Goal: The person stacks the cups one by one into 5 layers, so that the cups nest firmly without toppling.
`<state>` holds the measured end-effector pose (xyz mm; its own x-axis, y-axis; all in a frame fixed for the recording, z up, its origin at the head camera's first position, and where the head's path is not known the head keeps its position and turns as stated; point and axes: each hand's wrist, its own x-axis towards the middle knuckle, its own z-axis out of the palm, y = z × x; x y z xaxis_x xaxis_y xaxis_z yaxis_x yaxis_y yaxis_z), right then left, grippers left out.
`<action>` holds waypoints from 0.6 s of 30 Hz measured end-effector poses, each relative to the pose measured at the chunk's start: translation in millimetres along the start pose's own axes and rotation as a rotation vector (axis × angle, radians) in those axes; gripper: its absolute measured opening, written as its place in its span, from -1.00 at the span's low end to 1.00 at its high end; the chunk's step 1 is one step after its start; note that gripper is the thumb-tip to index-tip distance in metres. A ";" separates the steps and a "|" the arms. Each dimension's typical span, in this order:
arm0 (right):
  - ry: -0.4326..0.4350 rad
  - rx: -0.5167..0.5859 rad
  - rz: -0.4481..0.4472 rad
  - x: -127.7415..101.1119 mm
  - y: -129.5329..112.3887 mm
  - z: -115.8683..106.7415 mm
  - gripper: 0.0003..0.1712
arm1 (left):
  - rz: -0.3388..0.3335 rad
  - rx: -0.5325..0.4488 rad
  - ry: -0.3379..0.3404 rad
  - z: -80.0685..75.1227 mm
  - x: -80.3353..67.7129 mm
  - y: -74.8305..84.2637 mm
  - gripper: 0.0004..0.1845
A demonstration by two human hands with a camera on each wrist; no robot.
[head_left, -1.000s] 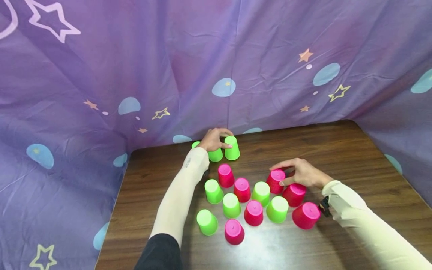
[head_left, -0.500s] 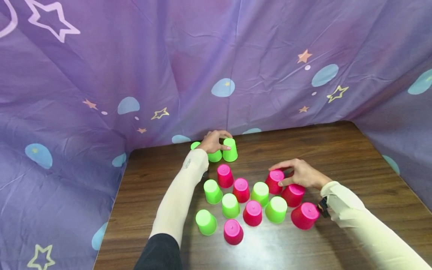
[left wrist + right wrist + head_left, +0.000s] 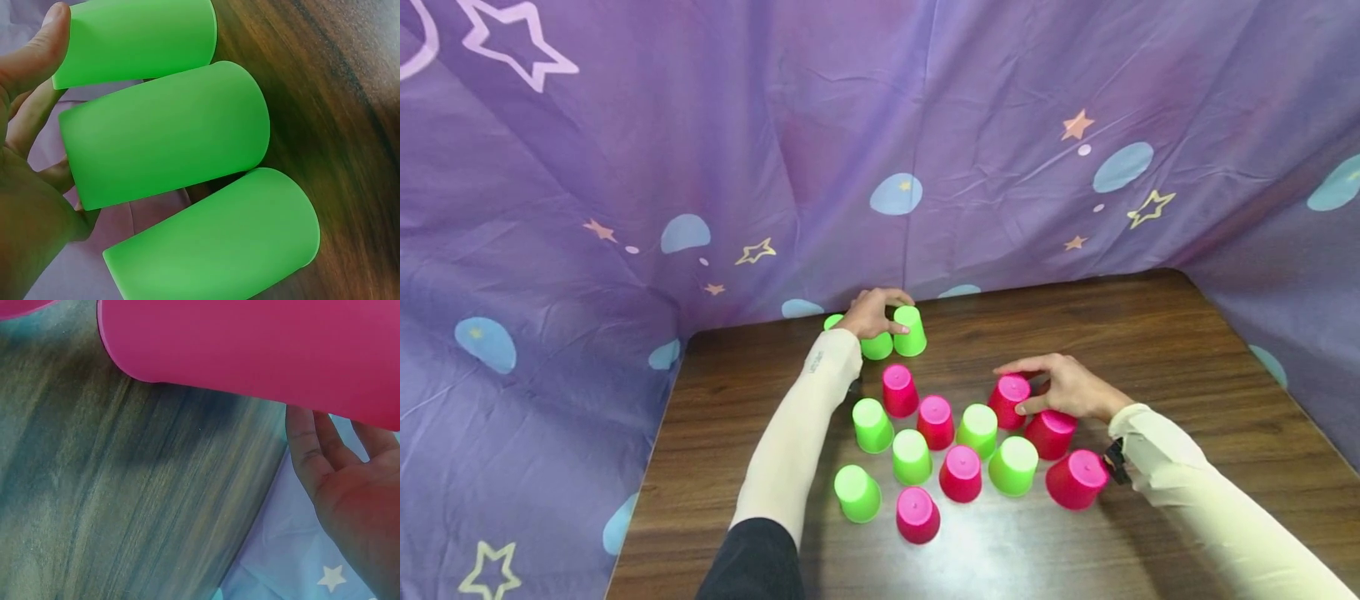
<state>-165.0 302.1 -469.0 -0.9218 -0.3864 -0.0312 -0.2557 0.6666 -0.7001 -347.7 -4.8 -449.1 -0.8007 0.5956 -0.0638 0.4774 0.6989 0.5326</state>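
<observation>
At the back of the table, my left hand holds an upside-down green cup between thumb and fingers. Beside it in a row stand a second green cup and a third one, partly hidden by the hand. The left wrist view shows all three side by side, the thumb on the uppermost. My right hand grips an upside-down pink cup with thumb and fingers. Under that hand stands another pink cup. A pink cup fills the top of the right wrist view, fingers behind it.
Several more upside-down cups stand between the arms, among them a pink cup, a green cup and a front pink cup. Another pink cup is near the right wrist. A purple curtain hangs behind the wooden table.
The left hand has slid its green cup slightly left, closing the gap to the neighbouring green cup. The right hand's pink cup has shifted slightly left. The head view has moved a little.
</observation>
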 end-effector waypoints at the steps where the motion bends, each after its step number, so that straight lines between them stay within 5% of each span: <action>1: 0.000 0.004 -0.001 0.3 0.2 0.4 -0.33 | 0.005 0.004 -0.003 -0.2 -0.3 0.1 -0.43; 9: 0.029 0.014 -0.016 3.2 -1.2 2.1 -0.38 | 0.018 -0.026 0.038 -13.0 -15.0 3.6 -0.30; 18: 0.072 -0.016 -0.057 4.4 3.1 4.1 -0.45 | 0.020 -0.223 0.162 -33.2 -56.6 1.0 -0.45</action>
<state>-168.6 299.8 -474.3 -0.9242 -0.3771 0.0601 -0.3122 0.6555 -0.6876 -313.9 -50.9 -417.0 -0.8480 0.5246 0.0753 0.4169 0.5725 0.7060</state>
